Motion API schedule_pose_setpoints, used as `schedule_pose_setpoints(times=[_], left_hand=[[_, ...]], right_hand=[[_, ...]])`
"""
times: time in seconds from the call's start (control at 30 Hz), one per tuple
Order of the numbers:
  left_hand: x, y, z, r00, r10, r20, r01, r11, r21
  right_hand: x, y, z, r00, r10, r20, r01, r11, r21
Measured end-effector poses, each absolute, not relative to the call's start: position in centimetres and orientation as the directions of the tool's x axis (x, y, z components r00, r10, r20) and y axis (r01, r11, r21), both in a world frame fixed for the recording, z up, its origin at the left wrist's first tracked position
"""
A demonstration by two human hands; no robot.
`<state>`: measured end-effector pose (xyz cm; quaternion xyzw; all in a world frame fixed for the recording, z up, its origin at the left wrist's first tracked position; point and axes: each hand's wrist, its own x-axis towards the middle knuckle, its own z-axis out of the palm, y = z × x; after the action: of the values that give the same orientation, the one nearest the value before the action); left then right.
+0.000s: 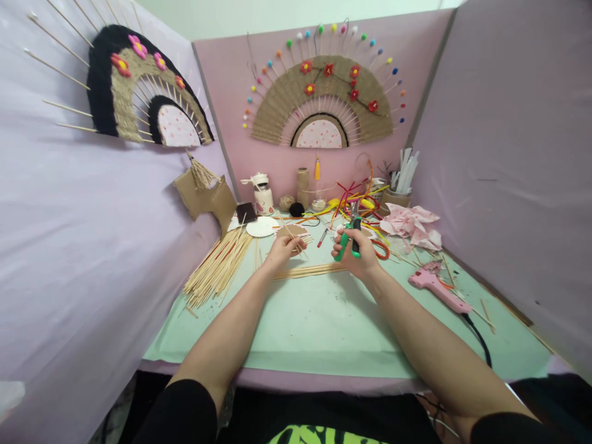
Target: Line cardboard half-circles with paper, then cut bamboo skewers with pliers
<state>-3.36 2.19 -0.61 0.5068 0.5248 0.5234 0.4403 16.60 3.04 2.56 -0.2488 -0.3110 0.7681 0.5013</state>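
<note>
My left hand (pixel 284 251) is closed around a few thin bamboo sticks (pixel 292 233), whose ends poke out past the fingers. In my right hand (pixel 363 251) is a pair of pruning shears (pixel 345 243) with green and black handles; their metal blades point up and away from me. Behind my left hand lies a brown cardboard disc (pixel 287 230), partly covered by the fingers and sticks. Several longer bamboo sticks (pixel 314 270) lie side by side on the table, just in front of both hands. Orange-handled scissors (pixel 382 249) show beside my right hand.
A large pile of bamboo sticks (pixel 215 271) is at left. To the right are a pink glue gun (pixel 439 290) and crumpled pink paper (pixel 411 225). Pipe cleaners (pixel 349 191), a twine roll (pixel 303 187) and a white bottle (pixel 263 196) stand behind. Decorated fans (pixel 272 117) hang on the walls.
</note>
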Motion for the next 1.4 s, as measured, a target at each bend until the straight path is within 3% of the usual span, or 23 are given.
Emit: schedule_pose_setpoints(times=[0.17,0.27,0.37,0.47,0.67,0.8,1.23,1.4], left_hand=[[-4.1,2.5,-0.7,-0.17,0.965,0.202,0.142,-0.179,0.974],[-4.7,2.6,-0.7,-0.176,0.942,0.287,0.356,-0.211,0.91],[-4.9,2.5,-0.9,-0.109,0.961,0.255,0.558,-0.154,0.816],[-4.6,2.2,-1.0,-0.061,0.977,0.202,0.643,-0.117,0.757],[-4.3,2.2,-1.0,-0.126,0.956,0.265,0.588,-0.143,0.796],[-4.2,2.6,-1.7,-0.133,0.968,0.215,0.51,-0.119,0.852],[-5.1,2.4,-1.1,-0.15,0.979,0.138,0.694,0.005,0.72],[-4.5,2.2,-0.7,-0.162,0.96,0.229,0.664,-0.066,0.745]], right_hand=[[16.6,2.9,2.6,-0.388,0.92,-0.062,-0.614,-0.307,-0.727],[16.5,2.9,2.5,-0.392,0.917,-0.07,-0.613,-0.317,-0.723],[16.5,2.9,2.4,-0.393,0.916,-0.081,-0.605,-0.325,-0.727],[16.5,2.9,2.4,-0.391,0.916,-0.088,-0.599,-0.326,-0.732],[16.4,2.7,2.6,-0.398,0.912,-0.098,-0.598,-0.339,-0.727],[16.2,2.7,2.5,-0.394,0.911,-0.121,-0.587,-0.351,-0.729],[16.1,2.7,2.0,-0.418,0.899,-0.126,-0.552,-0.362,-0.752],[15.9,2.6,1.8,-0.441,0.887,-0.135,-0.532,-0.379,-0.757]])
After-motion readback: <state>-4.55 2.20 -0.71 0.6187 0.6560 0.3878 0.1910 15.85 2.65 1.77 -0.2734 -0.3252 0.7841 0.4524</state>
